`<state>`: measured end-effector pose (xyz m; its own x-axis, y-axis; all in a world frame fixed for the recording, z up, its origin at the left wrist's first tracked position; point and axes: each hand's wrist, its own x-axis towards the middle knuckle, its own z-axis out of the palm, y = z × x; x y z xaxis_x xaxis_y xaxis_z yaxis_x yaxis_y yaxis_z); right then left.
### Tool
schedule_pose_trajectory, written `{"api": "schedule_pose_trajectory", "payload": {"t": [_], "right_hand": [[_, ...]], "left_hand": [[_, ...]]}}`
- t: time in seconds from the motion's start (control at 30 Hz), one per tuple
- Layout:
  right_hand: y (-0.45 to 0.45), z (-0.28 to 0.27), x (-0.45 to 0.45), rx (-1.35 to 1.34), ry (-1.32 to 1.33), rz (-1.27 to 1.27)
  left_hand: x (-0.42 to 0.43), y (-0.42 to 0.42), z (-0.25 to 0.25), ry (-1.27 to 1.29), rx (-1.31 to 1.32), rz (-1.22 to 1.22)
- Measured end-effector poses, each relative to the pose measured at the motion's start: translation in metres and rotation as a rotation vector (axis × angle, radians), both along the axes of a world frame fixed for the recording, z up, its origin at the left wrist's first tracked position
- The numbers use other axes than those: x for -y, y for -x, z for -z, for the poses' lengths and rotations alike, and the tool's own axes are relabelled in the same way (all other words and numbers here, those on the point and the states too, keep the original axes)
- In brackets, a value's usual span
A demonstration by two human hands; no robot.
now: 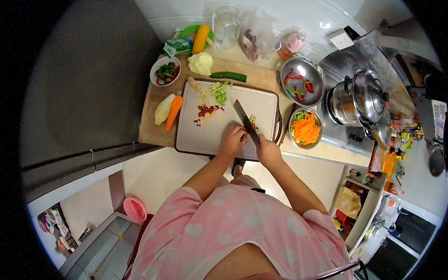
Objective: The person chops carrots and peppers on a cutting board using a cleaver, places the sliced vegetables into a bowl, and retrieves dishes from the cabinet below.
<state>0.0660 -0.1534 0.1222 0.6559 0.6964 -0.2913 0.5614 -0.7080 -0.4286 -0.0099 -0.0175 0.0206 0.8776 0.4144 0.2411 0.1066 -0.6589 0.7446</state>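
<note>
My right hand [268,151] is wrapped round the handle of a kitchen knife [244,117], whose wide dark blade points away over the cutting board [200,136]. On the left side of the blade, my left hand [234,140] rests on the board with curled fingertips close to the steel; whatever they hold is hidden. Small green pepper slices [253,123] lie just right of the blade. Farther left on the board are chopped red chili [208,110], chopped green pieces [219,93] and pale strips [199,92] beside a piece of ginger-like root.
Around the board are a carrot [174,112], a cucumber [228,76], a cabbage-like vegetable [200,64] and a white bowl of greens [157,72]. To the right stand a metal bowl with peppers [313,74], a bowl of carrot shreds [305,128] and a steel pot [344,105] on the stove.
</note>
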Motion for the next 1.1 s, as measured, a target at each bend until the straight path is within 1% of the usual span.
{"api": "schedule_pose_trajectory", "payload": {"t": [0.07,0.17,0.27,0.37,0.47,0.6,0.73,0.8,0.87,1.0,1.1], "right_hand": [[0.002,0.001,-0.004,0.005,-0.021,0.0],[0.006,0.02,-0.01,0.061,-0.057,0.001],[0.006,0.023,-0.016,0.047,0.05,0.006],[-0.001,0.02,-0.012,0.024,-0.087,0.062],[-0.006,0.018,-0.002,-0.027,-0.107,0.077],[-0.003,0.005,0.003,-0.028,0.002,0.016],[-0.003,-0.004,0.0,-0.046,0.02,-0.014],[-0.002,-0.001,-0.004,-0.028,0.037,-0.026],[0.002,0.015,-0.007,-0.008,0.014,-0.01],[0.006,0.015,-0.016,0.015,-0.014,0.042],[-0.001,0.027,-0.01,-0.009,-0.082,0.068]], "left_hand": [[0.0,0.001,-0.001,-0.001,-0.015,-0.004],[-0.001,0.004,-0.009,0.008,-0.045,0.014],[-0.001,0.006,-0.013,-0.029,-0.107,0.016],[0.0,0.004,-0.003,0.002,-0.072,0.021],[0.0,0.003,0.0,0.049,0.001,0.024],[0.002,0.002,-0.001,0.049,0.026,-0.004],[-0.001,0.003,-0.003,0.009,0.01,0.015],[-0.001,0.004,-0.003,-0.001,-0.021,0.023],[-0.001,0.006,-0.007,0.002,-0.081,0.029],[-0.001,0.006,-0.007,0.004,-0.05,0.012],[-0.001,0.005,-0.001,0.033,-0.03,0.026]]}}
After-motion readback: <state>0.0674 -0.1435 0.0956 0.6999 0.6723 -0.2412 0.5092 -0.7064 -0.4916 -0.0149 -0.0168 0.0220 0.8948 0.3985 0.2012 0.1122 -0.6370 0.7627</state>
